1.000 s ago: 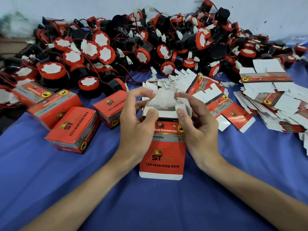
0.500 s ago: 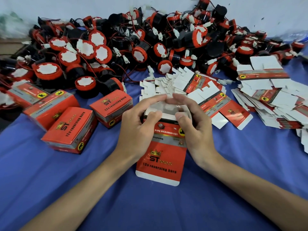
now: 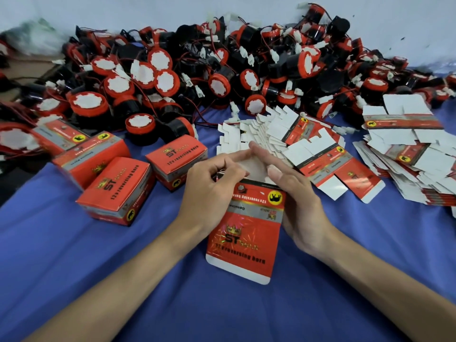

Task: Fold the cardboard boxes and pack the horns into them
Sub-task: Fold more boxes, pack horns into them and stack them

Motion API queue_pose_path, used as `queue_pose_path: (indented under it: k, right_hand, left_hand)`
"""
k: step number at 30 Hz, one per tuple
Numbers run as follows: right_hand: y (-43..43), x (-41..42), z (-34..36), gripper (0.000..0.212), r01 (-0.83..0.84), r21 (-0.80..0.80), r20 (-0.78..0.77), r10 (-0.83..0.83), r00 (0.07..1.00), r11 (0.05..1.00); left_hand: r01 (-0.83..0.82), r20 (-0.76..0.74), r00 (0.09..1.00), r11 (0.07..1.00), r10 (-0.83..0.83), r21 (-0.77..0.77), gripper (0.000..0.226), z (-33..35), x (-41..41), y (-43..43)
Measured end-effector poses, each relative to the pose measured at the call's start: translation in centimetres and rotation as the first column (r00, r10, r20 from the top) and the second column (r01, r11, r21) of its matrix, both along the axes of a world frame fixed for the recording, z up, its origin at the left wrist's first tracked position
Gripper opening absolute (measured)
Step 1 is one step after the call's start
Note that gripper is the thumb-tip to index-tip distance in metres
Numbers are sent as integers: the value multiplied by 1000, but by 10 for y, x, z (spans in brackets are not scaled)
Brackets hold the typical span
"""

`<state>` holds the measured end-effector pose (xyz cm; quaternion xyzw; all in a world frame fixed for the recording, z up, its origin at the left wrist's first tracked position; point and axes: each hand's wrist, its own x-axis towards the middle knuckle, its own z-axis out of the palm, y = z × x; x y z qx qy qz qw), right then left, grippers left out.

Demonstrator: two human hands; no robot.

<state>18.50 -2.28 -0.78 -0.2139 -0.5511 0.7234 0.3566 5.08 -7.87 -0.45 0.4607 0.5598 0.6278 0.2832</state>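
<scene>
I'm mid-fold: my left hand [image 3: 209,191] and right hand [image 3: 293,193], fingers curled, pinch the box [image 3: 246,230] flaps at twelve o'clock; next, tuck them shut.

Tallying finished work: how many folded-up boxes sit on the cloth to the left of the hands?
4: nearest, one behind it, one by the left hand, one far left at the horn pile. More may be hidden.

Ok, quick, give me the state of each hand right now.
Left hand: fingers curled, gripping the left side of the cardboard box, forefinger out over its white flaps.
Right hand: holds the box's right side, thumb on its edge, fingers over the flaps.
</scene>
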Motion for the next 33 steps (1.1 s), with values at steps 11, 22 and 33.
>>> queue_pose_path:
  k: [11, 22, 33]
  right_hand:
    - [-14, -5, -9, 64, 202, 458, 111, -280, 953, 866]
    - [-6, -3, -1, 38, 178, 339, 102, -224, 969, 924]
    - [-6, -6, -4, 59, 82, 262, 7, -87, 996, 962]
  left_hand:
    - [-334, 30, 943, 940, 332, 67, 22, 1, 3, 0]
    - [-154, -40, 987, 988, 154, -4, 28, -2, 2, 2]
    - [-326, -2, 944, 935, 329, 138, 32, 3, 6, -3]
